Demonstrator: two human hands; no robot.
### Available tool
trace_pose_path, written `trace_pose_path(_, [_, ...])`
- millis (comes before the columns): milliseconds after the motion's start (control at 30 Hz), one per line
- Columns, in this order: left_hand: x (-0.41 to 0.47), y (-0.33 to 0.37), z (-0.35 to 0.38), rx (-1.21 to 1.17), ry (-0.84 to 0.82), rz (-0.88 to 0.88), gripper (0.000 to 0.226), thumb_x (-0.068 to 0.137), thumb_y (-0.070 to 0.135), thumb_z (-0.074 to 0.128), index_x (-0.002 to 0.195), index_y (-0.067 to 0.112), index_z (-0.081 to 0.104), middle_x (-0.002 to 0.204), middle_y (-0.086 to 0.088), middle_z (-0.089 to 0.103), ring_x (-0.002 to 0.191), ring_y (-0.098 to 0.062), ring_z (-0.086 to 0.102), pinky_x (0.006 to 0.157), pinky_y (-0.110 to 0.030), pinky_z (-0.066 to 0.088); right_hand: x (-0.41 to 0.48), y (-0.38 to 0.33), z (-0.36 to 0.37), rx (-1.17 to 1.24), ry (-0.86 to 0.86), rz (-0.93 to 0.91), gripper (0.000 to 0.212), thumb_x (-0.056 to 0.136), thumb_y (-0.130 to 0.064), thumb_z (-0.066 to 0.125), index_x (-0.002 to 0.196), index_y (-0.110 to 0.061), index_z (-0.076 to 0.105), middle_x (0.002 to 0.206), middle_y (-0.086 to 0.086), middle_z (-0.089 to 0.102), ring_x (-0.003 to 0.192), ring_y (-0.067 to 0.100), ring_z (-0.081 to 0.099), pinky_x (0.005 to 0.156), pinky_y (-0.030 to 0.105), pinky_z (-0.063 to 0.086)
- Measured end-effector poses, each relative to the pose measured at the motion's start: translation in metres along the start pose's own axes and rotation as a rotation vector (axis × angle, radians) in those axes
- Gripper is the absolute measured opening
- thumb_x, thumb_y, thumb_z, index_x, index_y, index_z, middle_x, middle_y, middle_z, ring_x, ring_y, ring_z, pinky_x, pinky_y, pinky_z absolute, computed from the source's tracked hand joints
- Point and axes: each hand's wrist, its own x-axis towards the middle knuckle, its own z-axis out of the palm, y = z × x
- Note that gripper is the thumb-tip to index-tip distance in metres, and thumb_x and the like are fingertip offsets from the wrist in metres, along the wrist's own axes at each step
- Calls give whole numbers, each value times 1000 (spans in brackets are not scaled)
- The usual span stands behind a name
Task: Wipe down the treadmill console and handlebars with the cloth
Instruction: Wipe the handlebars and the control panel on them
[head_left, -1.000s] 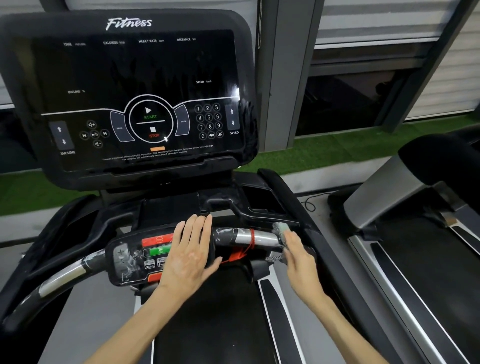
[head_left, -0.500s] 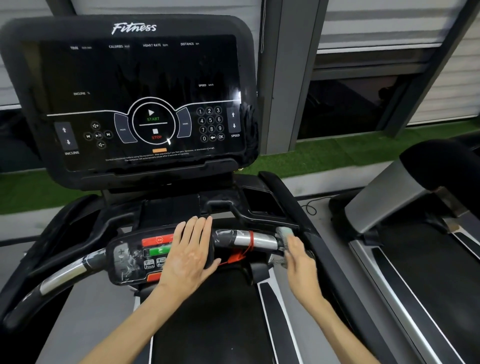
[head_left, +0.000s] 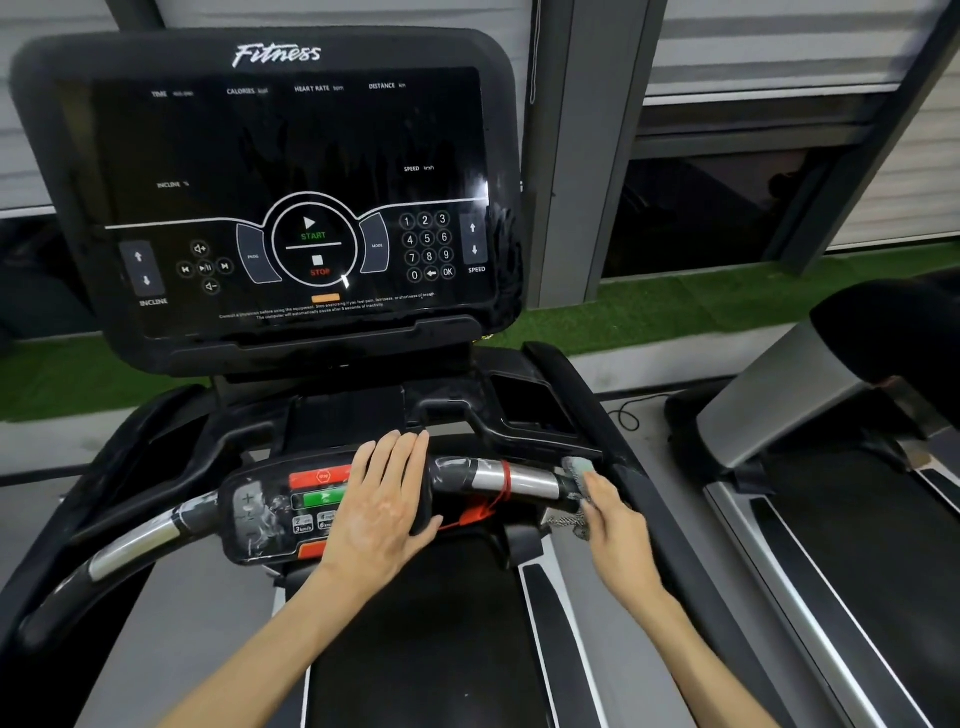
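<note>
Left hand (head_left: 384, 512) flat, fingers straight, resting on the control pod (head_left: 260, 514). Right hand (head_left: 615, 525) grips the cloth (head_left: 575, 467), which I see pressed against the right end of the handlebar (head_left: 524, 480).

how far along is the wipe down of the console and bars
Done: nothing shows as already wiped. In hand: the right hand holds the cloth against the right end of the handlebar; the left hand rests flat on the button panel. Likely left: the console screen and the left bar, no cloth on either.
</note>
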Motion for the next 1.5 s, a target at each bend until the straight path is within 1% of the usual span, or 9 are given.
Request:
trace_pose_path(100, [0,0,0,-1,2,-5,97,75,52,72,144,-3,34,135,-21,48,129,-37,44,111,-52,35,7,-32,20,18,18,-61,43,96,-3,48,138,-11,50,139,4,52,130,18,48,110,36,38])
trace_pose_path(267, [0,0,0,-3,0,-3,98,74,52,73,144,-3,33,135,-20,48,129,-36,44,112,-50,31,10,-88,40,34,-70,-265,43,95,-4,52,138,-8,48,138,-4,46,133,7,37,112,15,22])
trace_pose_path(433, [0,-1,1,2,-8,-3,98,76,55,69,146,-2,31,137,-19,47,130,-35,43,113,-50,32,17,-46,15,4,-136,-208,51,94,-13,58,143,-18,45,145,-1,46,134,9,43,112,32,36])
trace_pose_path(600, [0,0,1,9,-25,-11,96,78,57,67,146,-2,33,137,-20,47,130,-36,43,113,-51,32,13,-31,13,7,-137,-56,46,98,-19,51,143,-25,44,154,2,27,144,18,24,115,29,23])
trace_pose_path(700, [1,0,2,15,-23,-9,97,77,57,68,145,-3,34,137,-20,47,130,-36,43,113,-51,32,16,-56,27,8,-110,-213,43,97,-15,53,140,-18,49,147,-2,42,139,14,36,115,37,31])
trace_pose_path(867, [0,-1,1,-4,-9,1,97,75,55,70,145,-2,34,137,-20,49,130,-35,44,112,-50,34,20,-96,45,-138,-124,-364,42,95,-11,52,137,-13,50,134,4,54,123,18,49,107,26,38])
trace_pose_path(1133, [0,0,1,-9,6,-6,97,75,54,71,144,-3,35,136,-19,49,129,-35,45,111,-51,35,28,-76,22,-262,-119,-261,32,95,-15,49,127,-15,54,114,1,59,104,22,56,83,32,49])
trace_pose_path(1300, [-1,-1,1,-21,18,3,97,72,52,74,144,-2,37,136,-19,50,129,-35,46,111,-50,36,28,-116,55,-287,-189,-402,47,89,-6,54,135,-14,47,134,3,49,111,21,53,97,33,46])
trace_pose_path(1500, [-1,-1,0,-13,7,-6,98,75,55,70,145,-3,33,137,-19,49,130,-35,45,113,-49,34,28,-84,23,-249,-161,-255,38,92,-11,51,129,-20,51,114,0,60,99,23,60,75,39,53])
